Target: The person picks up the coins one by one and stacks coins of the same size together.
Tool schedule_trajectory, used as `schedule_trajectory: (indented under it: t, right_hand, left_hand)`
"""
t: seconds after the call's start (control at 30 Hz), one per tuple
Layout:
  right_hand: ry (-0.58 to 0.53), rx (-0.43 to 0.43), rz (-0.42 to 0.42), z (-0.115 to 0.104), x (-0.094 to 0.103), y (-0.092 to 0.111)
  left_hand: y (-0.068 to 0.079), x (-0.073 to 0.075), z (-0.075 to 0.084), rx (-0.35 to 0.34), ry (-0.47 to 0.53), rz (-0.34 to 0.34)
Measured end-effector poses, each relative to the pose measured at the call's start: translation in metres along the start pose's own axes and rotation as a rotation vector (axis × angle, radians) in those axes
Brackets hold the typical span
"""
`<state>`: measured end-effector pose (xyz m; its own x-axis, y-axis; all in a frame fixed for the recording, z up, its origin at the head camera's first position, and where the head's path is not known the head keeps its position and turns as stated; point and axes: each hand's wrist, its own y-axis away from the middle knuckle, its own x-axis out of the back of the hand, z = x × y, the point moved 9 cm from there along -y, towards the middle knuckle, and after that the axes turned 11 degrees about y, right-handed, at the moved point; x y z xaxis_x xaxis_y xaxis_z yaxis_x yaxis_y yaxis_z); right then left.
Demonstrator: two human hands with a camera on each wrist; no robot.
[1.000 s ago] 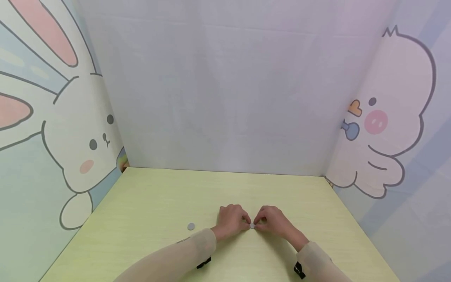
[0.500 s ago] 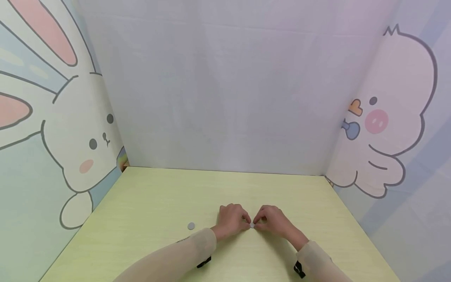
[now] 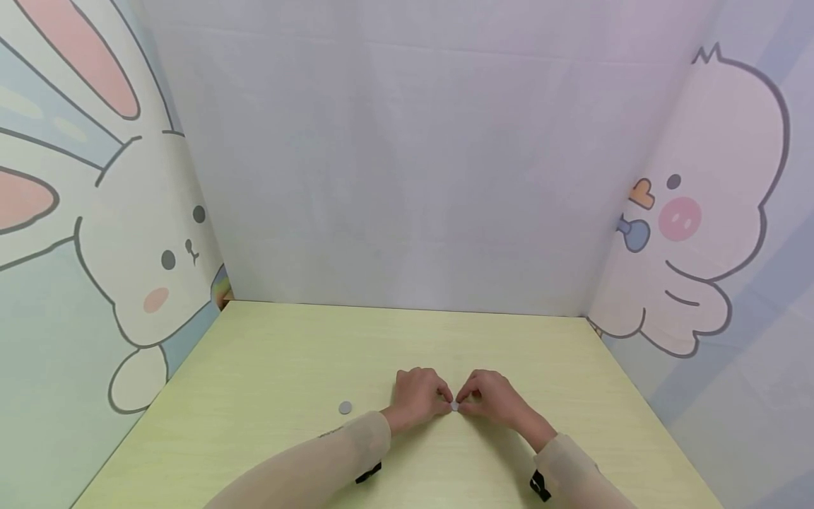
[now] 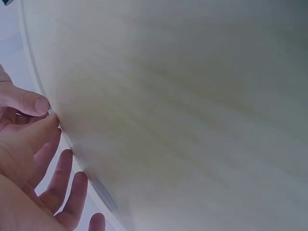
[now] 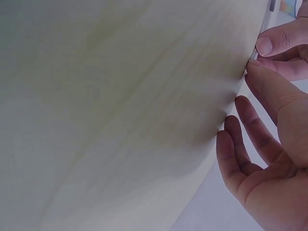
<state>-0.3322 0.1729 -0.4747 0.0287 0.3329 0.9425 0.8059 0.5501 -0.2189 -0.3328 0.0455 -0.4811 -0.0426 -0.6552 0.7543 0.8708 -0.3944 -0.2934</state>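
Note:
In the head view a small grey disc (image 3: 455, 406) lies on the pale yellow table (image 3: 286, 353), right of its middle, between my two hands. My left hand (image 3: 420, 396) pinches at its left edge with thumb and index finger; from the other side my right hand (image 3: 496, 399) does the same. The wrist views show the thumb tips and fingertips meeting low at the tabletop, with most of the disc hidden by them. The remaining fingers of the right hand (image 5: 264, 149) are bent, their tips at the table surface. A second grey disc (image 3: 345, 407) lies flat, left of the left hand.
A plain pale curtain (image 3: 407, 162) hangs behind the table's far edge. Printed panels flank it, with a rabbit (image 3: 146, 247) at left and a chick (image 3: 712, 191) at right. Both forearms, in beige sleeves (image 3: 318, 459) with black straps, reach across the table's front.

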Motion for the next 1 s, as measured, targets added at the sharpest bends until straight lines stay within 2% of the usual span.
schedule_trajectory:
  t: [0.47, 0.7, 1.0]
  right_hand:
    - [-0.011, 0.004, 0.015, -0.0034, 0.0021, 0.0016]
    - [-0.018, -0.007, -0.004, -0.0039, 0.0039, 0.0008]
    - [-0.014, -0.001, 0.014, -0.0034, 0.002, 0.0016]
  left_hand:
    - [0.0007, 0.0027, 0.0047, 0.008, 0.0, -0.009]
    - [-0.0008, 0.002, 0.0029, 0.017, 0.009, -0.006]
    - [-0.0008, 0.0015, 0.0015, 0.025, 0.022, -0.015]
